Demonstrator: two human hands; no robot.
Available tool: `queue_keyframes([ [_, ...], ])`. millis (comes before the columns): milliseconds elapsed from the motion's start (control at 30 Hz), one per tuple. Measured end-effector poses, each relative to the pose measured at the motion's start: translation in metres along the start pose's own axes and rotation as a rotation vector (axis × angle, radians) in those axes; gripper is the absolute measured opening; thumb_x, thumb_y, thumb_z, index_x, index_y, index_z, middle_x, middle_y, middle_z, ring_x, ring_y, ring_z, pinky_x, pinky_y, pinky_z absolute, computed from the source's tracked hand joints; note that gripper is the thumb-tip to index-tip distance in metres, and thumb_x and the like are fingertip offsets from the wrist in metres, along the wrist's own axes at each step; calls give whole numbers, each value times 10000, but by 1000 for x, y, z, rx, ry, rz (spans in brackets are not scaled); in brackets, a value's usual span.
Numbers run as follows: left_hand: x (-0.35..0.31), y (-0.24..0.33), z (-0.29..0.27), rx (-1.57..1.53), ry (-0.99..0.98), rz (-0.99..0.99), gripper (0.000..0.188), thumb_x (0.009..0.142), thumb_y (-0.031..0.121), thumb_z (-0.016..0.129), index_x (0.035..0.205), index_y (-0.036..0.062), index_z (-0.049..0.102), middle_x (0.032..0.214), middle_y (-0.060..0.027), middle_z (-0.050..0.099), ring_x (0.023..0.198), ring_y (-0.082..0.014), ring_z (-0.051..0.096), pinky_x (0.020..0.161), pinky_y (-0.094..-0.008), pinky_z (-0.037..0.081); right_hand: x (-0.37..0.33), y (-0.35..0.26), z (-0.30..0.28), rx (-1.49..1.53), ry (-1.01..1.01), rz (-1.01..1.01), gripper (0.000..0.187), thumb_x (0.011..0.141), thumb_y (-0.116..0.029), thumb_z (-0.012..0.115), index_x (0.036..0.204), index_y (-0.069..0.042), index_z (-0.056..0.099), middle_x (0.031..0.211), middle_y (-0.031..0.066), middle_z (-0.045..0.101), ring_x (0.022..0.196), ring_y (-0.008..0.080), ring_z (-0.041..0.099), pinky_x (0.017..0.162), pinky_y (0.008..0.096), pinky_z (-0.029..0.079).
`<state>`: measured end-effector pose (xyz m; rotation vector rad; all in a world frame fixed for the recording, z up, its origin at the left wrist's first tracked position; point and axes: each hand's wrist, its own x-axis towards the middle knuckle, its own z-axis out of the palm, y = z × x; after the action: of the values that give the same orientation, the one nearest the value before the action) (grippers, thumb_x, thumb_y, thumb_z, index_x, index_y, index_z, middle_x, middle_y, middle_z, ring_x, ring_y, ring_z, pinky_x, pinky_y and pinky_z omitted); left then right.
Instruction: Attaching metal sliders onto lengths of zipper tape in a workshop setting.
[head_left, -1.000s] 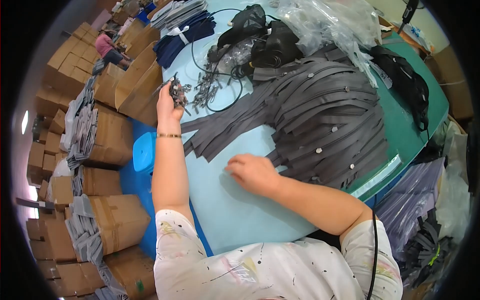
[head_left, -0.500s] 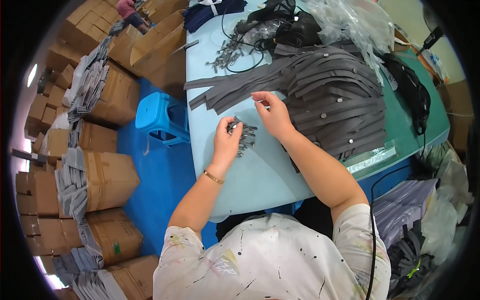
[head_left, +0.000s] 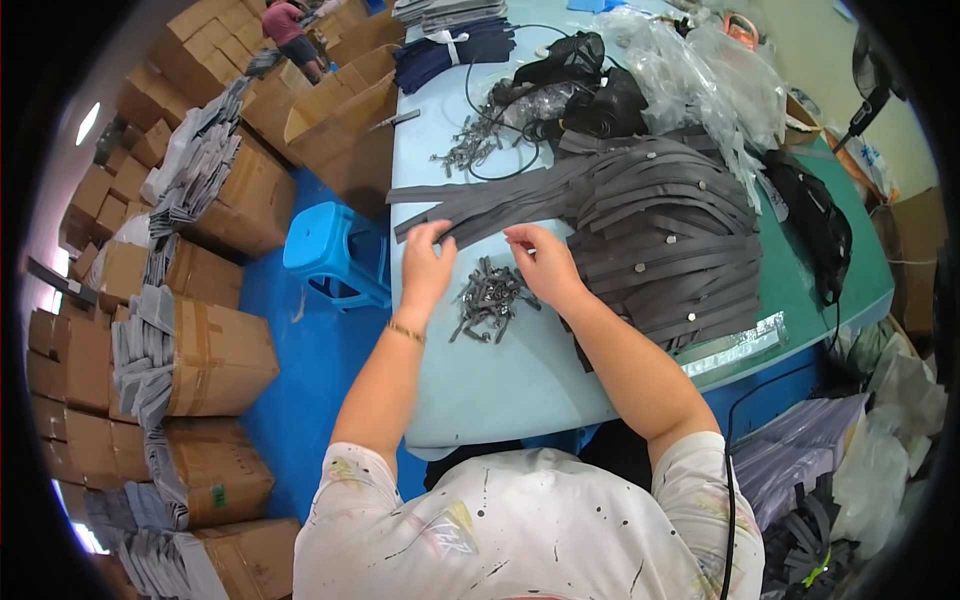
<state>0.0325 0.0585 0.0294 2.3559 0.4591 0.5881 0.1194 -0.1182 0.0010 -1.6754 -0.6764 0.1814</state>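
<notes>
My left hand (head_left: 428,268) and right hand (head_left: 545,265) flank a heap of small metal pieces (head_left: 490,300) on a pale blue tabletop (head_left: 500,390).
The heap lies between my hands, slightly nearer my body. My left fingers curl loosely by the ends of the grey strips (head_left: 645,220), which bunch thickly beyond my right hand; I cannot tell whether they grip anything. My right hand is open, thumb and fingers parted. Left of my left hand stands a blue stool (head_left: 315,240).
</notes>
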Motion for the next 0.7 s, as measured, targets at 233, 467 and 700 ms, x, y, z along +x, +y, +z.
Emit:
queue_keyframes([
  [233,103,-100,5,335,271,-214,597,806,316,569,1296,17,403,1310,-233,418,1252,-358,344,1039,-394,277,-7,-5,-1,-168,7,-153,179,814,-88,559,986,-78,607,934,117,609,855,288,595,727,357,478],
  [467,118,-151,7,111,118,-302,537,752,310,675,1184,16,554,1165,-166,579,1066,-265,558,903,-336,426,-19,-13,-1,-240,-95,-136,185,814,-110,566,996,-111,601,953,64,584,845,270,589,728,378,478],
  [700,123,-119,-4,84,543,16,463,787,216,661,1194,22,555,1082,-137,615,914,-172,588,800,-249,445,-16,-23,0,-250,-108,-175,186,817,-112,572,1001,-111,598,945,65,582,882,257,579,726,373,479],
])
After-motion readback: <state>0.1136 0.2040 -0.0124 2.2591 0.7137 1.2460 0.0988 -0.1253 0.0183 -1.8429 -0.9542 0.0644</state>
